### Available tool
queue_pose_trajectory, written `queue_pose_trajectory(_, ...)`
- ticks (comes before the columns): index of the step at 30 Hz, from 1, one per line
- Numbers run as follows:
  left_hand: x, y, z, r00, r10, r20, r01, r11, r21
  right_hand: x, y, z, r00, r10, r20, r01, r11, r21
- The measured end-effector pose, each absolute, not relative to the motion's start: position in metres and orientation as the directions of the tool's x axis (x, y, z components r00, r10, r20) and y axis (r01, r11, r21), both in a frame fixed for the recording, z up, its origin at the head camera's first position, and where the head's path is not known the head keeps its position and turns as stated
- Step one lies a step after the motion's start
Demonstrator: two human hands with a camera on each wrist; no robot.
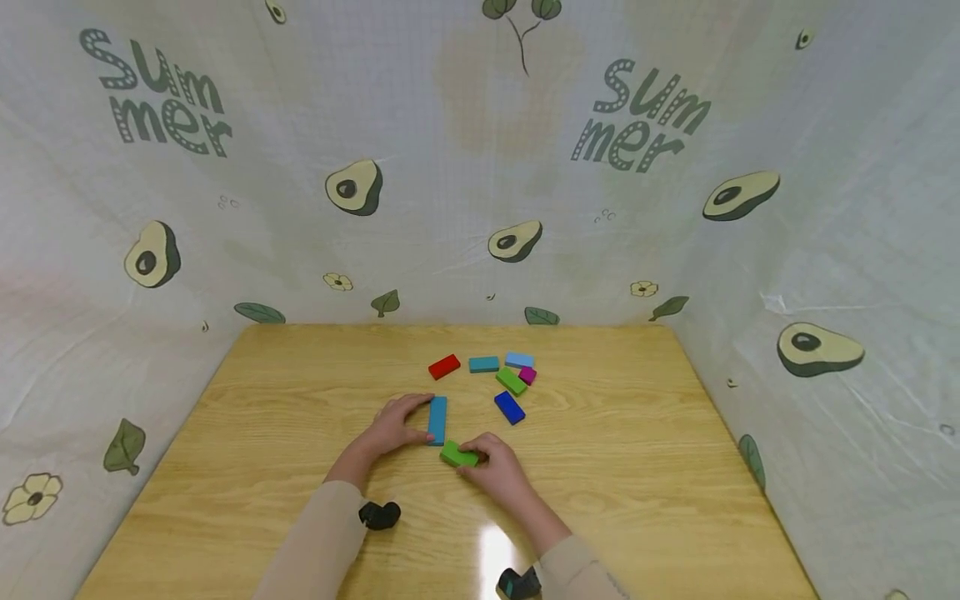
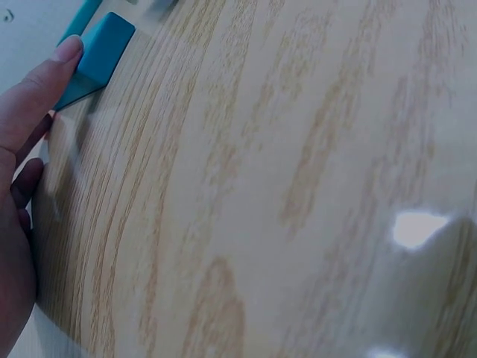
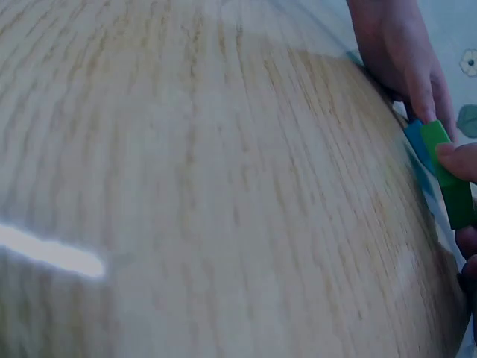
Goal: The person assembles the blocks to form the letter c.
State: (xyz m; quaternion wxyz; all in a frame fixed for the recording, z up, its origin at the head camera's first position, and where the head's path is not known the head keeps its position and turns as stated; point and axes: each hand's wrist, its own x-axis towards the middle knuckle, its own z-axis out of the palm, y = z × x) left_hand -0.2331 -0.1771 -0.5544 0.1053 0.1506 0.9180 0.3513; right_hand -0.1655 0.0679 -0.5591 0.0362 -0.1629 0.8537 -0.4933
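My left hand (image 1: 392, 427) holds a long light blue block (image 1: 437, 420) lying on the wooden table, thumb at its near end and a fingertip at its far end. In the left wrist view, the thumb presses the end of this blue block (image 2: 106, 48). My right hand (image 1: 495, 469) pinches a green block (image 1: 458, 455) between thumb and fingers, just off the near end of the blue one. In the right wrist view, the green block (image 3: 447, 179) overlaps part of the blue block, with the left hand (image 3: 399, 52) behind.
Farther back on the table (image 1: 300, 375) lie a red block (image 1: 444, 367), a teal block (image 1: 483, 364), a pale blue block (image 1: 519, 360), a small magenta block (image 1: 528, 376), another green block (image 1: 512, 382) and a dark blue block (image 1: 509, 407). A printed cloth (image 1: 435, 275) surrounds the table's back and sides.
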Motion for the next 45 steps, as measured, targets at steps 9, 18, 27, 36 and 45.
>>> queue_pose_trajectory(9, -0.235, -0.178, -0.553, -0.931, 0.356, -0.075, 0.215, 0.703, 0.678, -0.161, 0.059, -0.561, -0.939, -0.32, 0.124, -0.273, 0.479, -0.834)
queue_pose_trajectory(18, -0.236, -0.177, -0.556, -0.934, 0.348, -0.082, 0.206, 0.711, 0.673, -0.158, 0.055, -0.561, -0.947, -0.299, 0.117, -0.267, 0.529, -0.806)
queue_pose_trajectory(27, -0.235, -0.178, -0.554, -0.935, 0.344, -0.083, 0.205, 0.718, 0.666, -0.16, 0.062, -0.561, -0.928, -0.356, 0.113, -0.29, 0.495, -0.819)
queue_pose_trajectory(36, -0.235, -0.177, -0.553, -0.933, 0.35, -0.082, 0.204, 0.704, 0.681, -0.164, 0.071, -0.56, -0.904, -0.423, 0.054, -0.274, 0.479, -0.834)
queue_pose_trajectory(45, -0.235, -0.178, -0.554, -0.934, 0.349, -0.077, 0.21, 0.711, 0.672, -0.168, 0.075, -0.559, -0.882, -0.47, 0.011, -0.267, 0.481, -0.835)
